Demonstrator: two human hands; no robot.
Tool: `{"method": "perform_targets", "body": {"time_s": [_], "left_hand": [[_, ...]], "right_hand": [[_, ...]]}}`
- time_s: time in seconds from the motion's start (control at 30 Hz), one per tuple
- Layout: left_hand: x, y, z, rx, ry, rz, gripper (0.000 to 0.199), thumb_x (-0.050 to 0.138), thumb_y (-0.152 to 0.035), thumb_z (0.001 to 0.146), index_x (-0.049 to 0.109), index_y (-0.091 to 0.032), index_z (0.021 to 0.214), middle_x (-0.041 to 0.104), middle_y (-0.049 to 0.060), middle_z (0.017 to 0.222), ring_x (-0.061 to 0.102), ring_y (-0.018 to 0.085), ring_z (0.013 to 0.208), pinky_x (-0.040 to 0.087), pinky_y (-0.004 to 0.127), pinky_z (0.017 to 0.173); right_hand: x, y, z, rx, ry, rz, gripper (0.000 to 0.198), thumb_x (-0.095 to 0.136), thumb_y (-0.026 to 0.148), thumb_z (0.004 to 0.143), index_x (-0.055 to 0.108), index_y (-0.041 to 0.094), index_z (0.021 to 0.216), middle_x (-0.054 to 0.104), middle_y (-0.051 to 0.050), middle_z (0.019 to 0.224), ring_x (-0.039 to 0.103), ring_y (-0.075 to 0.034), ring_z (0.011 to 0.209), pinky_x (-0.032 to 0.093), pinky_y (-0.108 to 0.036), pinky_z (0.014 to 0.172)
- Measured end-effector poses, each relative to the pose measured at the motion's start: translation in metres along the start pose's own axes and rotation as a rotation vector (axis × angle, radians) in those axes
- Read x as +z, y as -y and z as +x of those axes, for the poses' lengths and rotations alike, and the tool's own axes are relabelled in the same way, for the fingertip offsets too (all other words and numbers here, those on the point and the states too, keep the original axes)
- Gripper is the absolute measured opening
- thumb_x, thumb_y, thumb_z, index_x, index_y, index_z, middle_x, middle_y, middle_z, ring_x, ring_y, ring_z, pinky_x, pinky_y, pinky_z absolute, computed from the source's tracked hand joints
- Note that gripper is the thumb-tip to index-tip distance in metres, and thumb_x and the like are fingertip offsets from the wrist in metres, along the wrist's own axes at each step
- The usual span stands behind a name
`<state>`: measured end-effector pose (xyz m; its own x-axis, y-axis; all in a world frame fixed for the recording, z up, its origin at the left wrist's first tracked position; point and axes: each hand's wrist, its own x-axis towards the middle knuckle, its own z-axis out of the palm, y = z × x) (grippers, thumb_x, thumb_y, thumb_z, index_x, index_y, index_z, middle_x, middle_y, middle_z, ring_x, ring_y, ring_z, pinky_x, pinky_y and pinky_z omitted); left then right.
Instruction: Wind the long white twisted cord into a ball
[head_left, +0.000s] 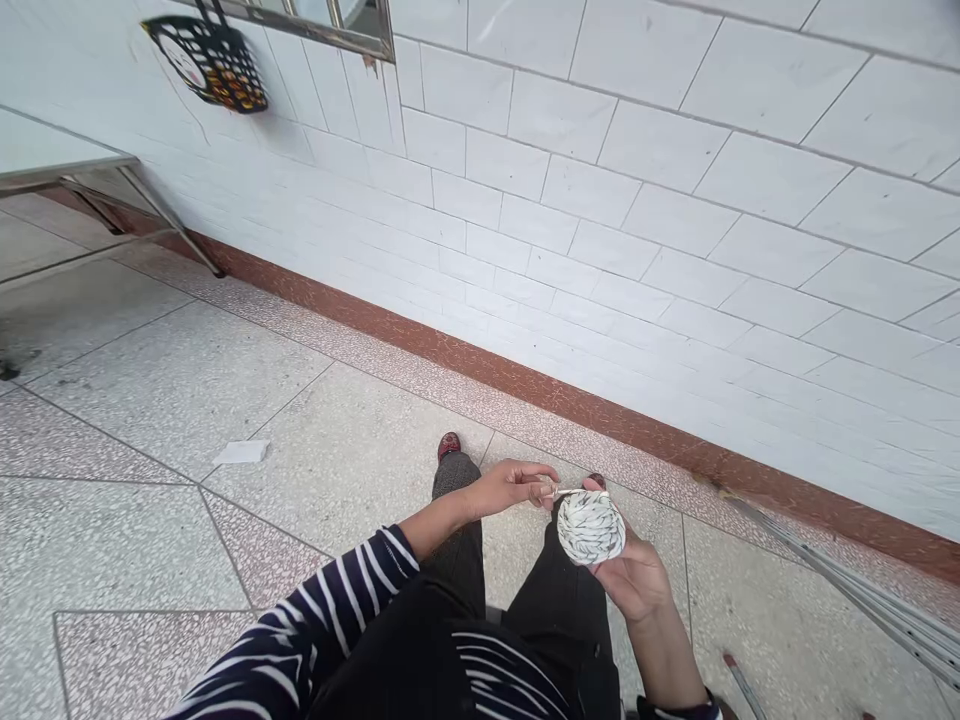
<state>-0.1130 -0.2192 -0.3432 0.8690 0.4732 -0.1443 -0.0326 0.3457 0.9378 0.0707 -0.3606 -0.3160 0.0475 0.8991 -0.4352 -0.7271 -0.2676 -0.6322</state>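
A rounded white piece of thick plaited cord (591, 527), flecked with dark marks, rests in my right hand (637, 575). The fingers of that hand wrap around its right and lower edge. To its left, my left hand (521, 487) pinches a short thin strand (566, 491) that runs from the top of the cord piece. The exact grip of the left fingertips is too small to make out. Both hands are in front of my lap, above my dark trousers.
A white tiled wall (555, 200) rises ahead above a red-brown skirting. At left stands a metal-framed table (67, 170), and a black basket (217, 75) hangs on the wall. A white slip (241, 452) lies on the speckled floor. Metal poles (847, 575) lie at right.
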Motion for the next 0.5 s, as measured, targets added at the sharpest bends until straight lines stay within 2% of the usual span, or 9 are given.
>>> {"method": "perform_targets", "body": {"time_s": [0.07, 0.13, 0.23, 0.33, 0.43, 0.5], "left_hand": [[0.001, 0.002, -0.001, -0.025, -0.017, -0.012, 0.059, 0.083, -0.047, 0.07, 0.064, -0.013, 0.115, 0.07, 0.004, 0.086, 0.063, 0.016, 0.081, 0.047, 0.03, 0.085], [0.002, 0.004, -0.003, -0.029, -0.054, 0.034, 0.055, 0.085, -0.044, 0.067, 0.065, -0.013, 0.108, 0.069, 0.003, 0.081, 0.061, 0.014, 0.074, 0.047, 0.028, 0.078], [0.002, 0.005, -0.004, 0.001, -0.113, 0.139, 0.038, 0.076, -0.046, 0.076, 0.066, -0.012, 0.09, 0.065, 0.002, 0.072, 0.058, 0.012, 0.065, 0.047, 0.025, 0.068], [-0.005, 0.003, -0.004, 0.029, -0.146, 0.243, 0.036, 0.063, -0.046, 0.086, 0.065, -0.011, 0.078, 0.063, 0.002, 0.068, 0.057, 0.011, 0.061, 0.045, 0.022, 0.063], [-0.018, 0.001, -0.003, 0.054, -0.163, 0.325, 0.038, 0.058, -0.045, 0.089, 0.066, -0.011, 0.074, 0.062, 0.002, 0.067, 0.057, 0.012, 0.063, 0.043, 0.022, 0.063], [-0.023, 0.002, -0.002, 0.053, -0.148, 0.393, 0.04, 0.056, -0.046, 0.09, 0.07, -0.011, 0.077, 0.063, 0.002, 0.069, 0.056, 0.012, 0.066, 0.042, 0.021, 0.065]], "right_hand": [[0.002, 0.0, 0.001, 0.002, -0.022, 0.023, 0.059, 0.075, 0.013, 0.055, 0.071, 0.027, 0.113, 0.071, -0.007, 0.121, 0.067, -0.027, 0.104, 0.055, -0.038, 0.08], [0.004, 0.001, 0.002, 0.004, -0.048, 0.041, 0.055, 0.076, 0.014, 0.054, 0.073, 0.026, 0.108, 0.072, -0.008, 0.118, 0.068, -0.027, 0.103, 0.056, -0.038, 0.078], [0.003, 0.003, 0.005, -0.027, -0.108, 0.076, 0.051, 0.077, 0.017, 0.052, 0.074, 0.026, 0.101, 0.072, -0.008, 0.116, 0.067, -0.029, 0.105, 0.055, -0.041, 0.083], [-0.005, 0.004, 0.009, -0.074, -0.118, 0.069, 0.053, 0.079, 0.023, 0.054, 0.073, 0.03, 0.106, 0.07, -0.004, 0.123, 0.062, -0.029, 0.116, 0.051, -0.045, 0.093], [-0.01, 0.005, 0.01, -0.068, -0.067, 0.017, 0.056, 0.08, 0.024, 0.058, 0.07, 0.029, 0.113, 0.07, -0.006, 0.124, 0.062, -0.028, 0.117, 0.05, -0.045, 0.096], [-0.008, 0.005, 0.008, -0.067, -0.065, 0.018, 0.055, 0.079, 0.021, 0.058, 0.071, 0.027, 0.112, 0.07, -0.007, 0.122, 0.064, -0.028, 0.111, 0.054, -0.044, 0.09]]}}
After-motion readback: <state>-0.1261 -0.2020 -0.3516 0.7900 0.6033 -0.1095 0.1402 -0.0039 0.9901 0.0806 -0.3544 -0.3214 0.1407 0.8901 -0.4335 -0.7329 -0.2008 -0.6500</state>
